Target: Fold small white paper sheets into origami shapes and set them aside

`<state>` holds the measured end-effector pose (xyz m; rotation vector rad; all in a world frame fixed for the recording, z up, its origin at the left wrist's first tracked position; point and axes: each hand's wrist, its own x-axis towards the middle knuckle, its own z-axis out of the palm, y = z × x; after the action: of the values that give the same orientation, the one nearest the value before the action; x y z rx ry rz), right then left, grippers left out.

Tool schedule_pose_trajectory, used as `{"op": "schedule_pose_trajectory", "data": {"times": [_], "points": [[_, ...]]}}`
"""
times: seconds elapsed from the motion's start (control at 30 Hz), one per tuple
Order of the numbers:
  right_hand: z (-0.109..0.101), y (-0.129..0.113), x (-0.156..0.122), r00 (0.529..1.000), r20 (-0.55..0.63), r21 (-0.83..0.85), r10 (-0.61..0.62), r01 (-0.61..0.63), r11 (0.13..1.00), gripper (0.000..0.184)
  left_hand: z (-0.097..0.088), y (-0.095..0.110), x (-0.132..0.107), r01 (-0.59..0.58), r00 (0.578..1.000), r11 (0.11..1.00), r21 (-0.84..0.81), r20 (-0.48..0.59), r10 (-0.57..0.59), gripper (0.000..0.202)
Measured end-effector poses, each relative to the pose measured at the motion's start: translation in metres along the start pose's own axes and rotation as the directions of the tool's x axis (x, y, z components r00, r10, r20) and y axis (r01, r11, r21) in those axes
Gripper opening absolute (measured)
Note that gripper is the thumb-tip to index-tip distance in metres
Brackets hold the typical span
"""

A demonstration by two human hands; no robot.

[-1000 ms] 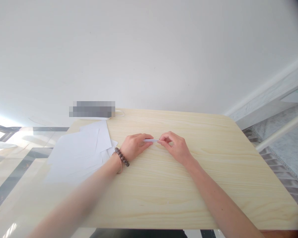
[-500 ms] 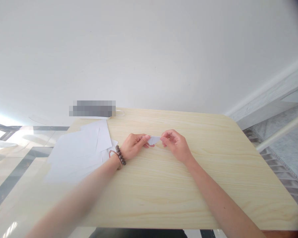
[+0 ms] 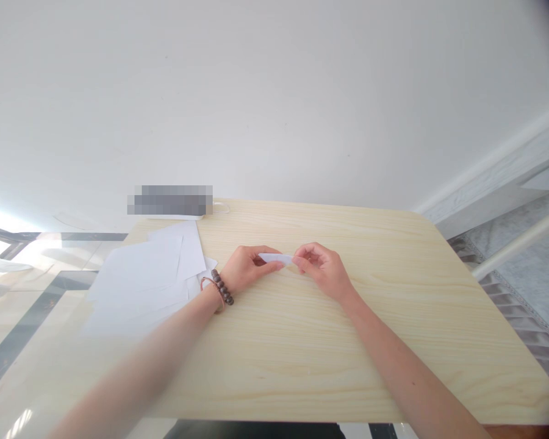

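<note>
Both hands pinched a small folded paper strip (image 3: 275, 258) just above the desk (image 3: 302, 353): left hand (image 3: 246, 268) fingers closed on its left end, right hand (image 3: 322, 269) on its right, wrists low.

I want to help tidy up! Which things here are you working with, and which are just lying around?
In use:
- small folded paper, pinched between the left hand and the right hand

Lying about:
- loose white sheets on the left part of the table
- blurred object at the far edge; what it is cannot be told
</note>
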<state>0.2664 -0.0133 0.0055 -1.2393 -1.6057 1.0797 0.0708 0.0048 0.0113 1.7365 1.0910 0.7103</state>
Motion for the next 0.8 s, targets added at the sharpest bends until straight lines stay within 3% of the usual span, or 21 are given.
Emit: {"op": "schedule_pose_trajectory", "data": {"times": [0.13,0.37,0.57,0.8], "points": [[0.0022,-0.0002,-0.0001,1.000,0.026,-0.052,-0.008,0.010,0.999,0.017,-0.0019,0.0023,-0.0012,-0.030,1.000,0.999,0.041,-0.006,0.030,0.027],[0.0034,0.0002,0.0006,0.998,-0.041,-0.075,-0.044,0.041,0.996,0.017,-0.0009,0.0034,-0.0003,0.049,0.999,0.998,0.028,0.001,-0.049,0.034],[0.0052,0.0004,0.0007,0.988,-0.116,-0.155,-0.106,0.087,0.984,0.016,-0.0028,0.0051,0.0004,-0.035,0.999,0.991,0.127,0.028,0.032,0.041],[0.0064,-0.0041,-0.0026,0.950,-0.178,-0.248,-0.256,0.209,0.946,0.010,0.0035,-0.0029,0.0038,0.118,0.988,0.967,-0.225,-0.073,-0.137,0.042]]}}
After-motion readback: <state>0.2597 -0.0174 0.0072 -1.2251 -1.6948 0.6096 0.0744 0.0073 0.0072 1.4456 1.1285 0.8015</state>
